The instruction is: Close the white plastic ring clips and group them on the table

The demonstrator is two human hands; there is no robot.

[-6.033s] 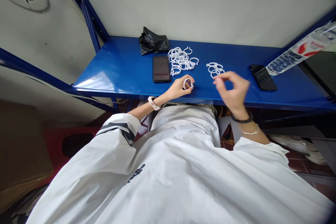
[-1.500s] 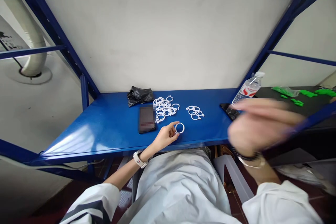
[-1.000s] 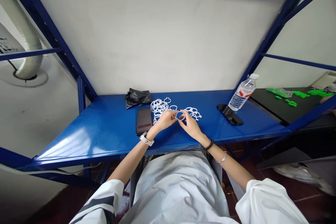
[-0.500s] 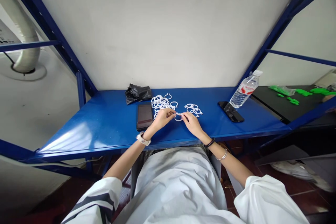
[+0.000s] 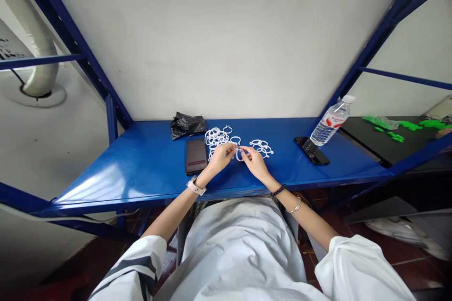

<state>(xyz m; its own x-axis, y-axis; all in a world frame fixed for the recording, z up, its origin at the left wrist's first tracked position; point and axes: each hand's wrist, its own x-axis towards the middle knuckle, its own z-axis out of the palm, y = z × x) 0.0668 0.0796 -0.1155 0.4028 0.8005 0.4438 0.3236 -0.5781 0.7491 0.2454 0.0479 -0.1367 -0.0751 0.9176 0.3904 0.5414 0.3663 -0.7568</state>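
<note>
My left hand (image 5: pixel 219 159) and my right hand (image 5: pixel 254 163) meet over the blue shelf (image 5: pixel 148 169), each pinching one side of a single white plastic ring (image 5: pixel 240 154). Behind my left hand lies a pile of several white rings (image 5: pixel 217 137). A smaller group of white rings (image 5: pixel 262 147) lies just beyond my right hand. My left wrist wears a watch, my right wrist a dark bead bracelet and a thin bangle.
A dark phone (image 5: pixel 196 155) lies left of my hands, with a crumpled black bag (image 5: pixel 187 126) behind it. To the right lie a second black phone (image 5: pixel 312 150) and a tilted water bottle (image 5: pixel 331 120). Green parts (image 5: pixel 395 126) sit on a dark table at far right.
My right hand swung in from the right and joined my left hand on the ring. Over the last half second both hands stayed on it and barely shifted.
</note>
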